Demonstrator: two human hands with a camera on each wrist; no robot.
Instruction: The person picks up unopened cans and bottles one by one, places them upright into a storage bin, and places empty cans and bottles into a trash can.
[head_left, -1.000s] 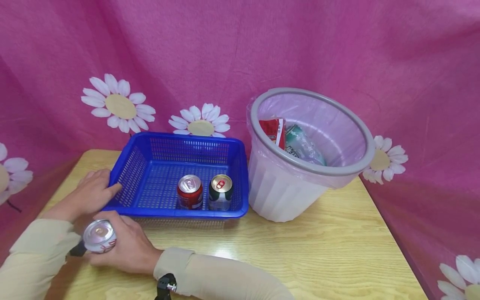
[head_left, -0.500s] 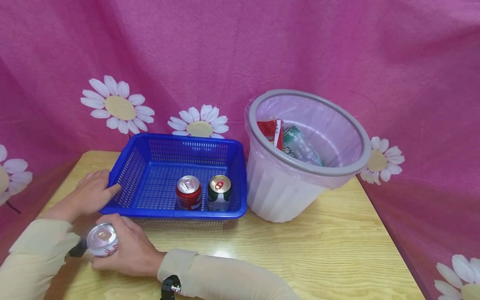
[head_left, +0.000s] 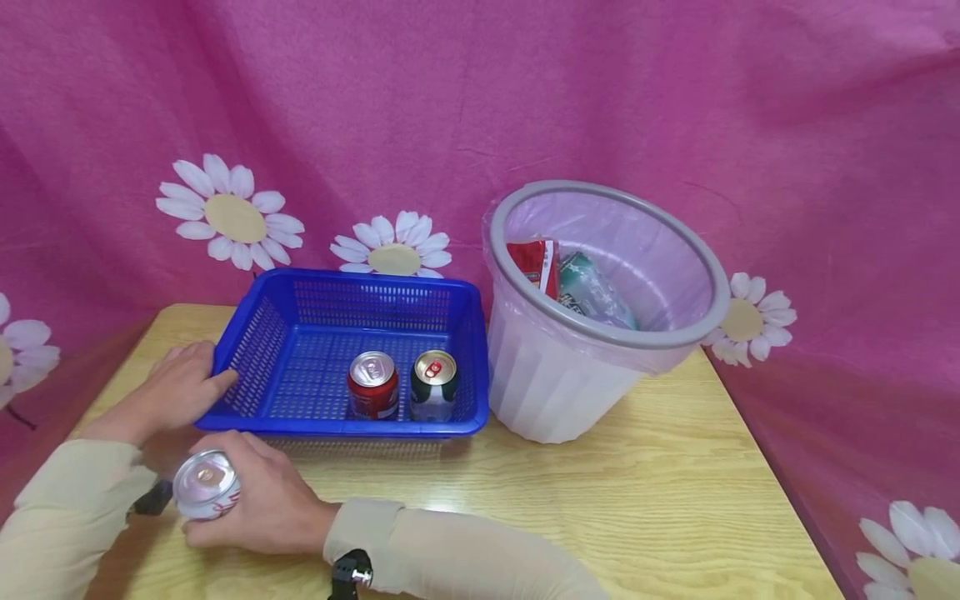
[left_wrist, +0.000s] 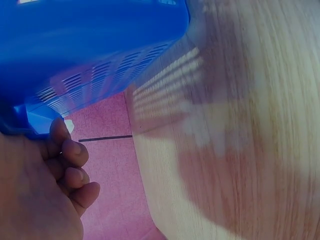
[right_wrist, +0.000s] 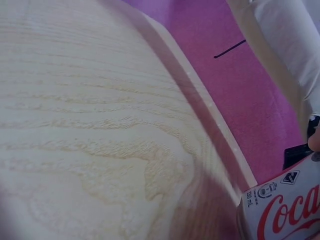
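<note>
My left hand grips the left rim of a blue plastic basket, thumb over the edge. In the left wrist view, its curled fingers lie below the basket's side. A white and silver Coca-Cola can is upright in my right hand, in front of the basket's left corner. Its red lettering shows in the right wrist view, where the can is at the lower right. Inside the basket stand a red can and a dark green can, near the front wall.
Right of the basket stands a white bin with a grey rim and pink liner. It holds a red packet and a greenish crumpled wrapper. The wooden table ends at a pink flowered cloth.
My right hand and the can have moved slightly right and toward me. The left hand stays on the basket rim. The whole head view has shifted a little.
</note>
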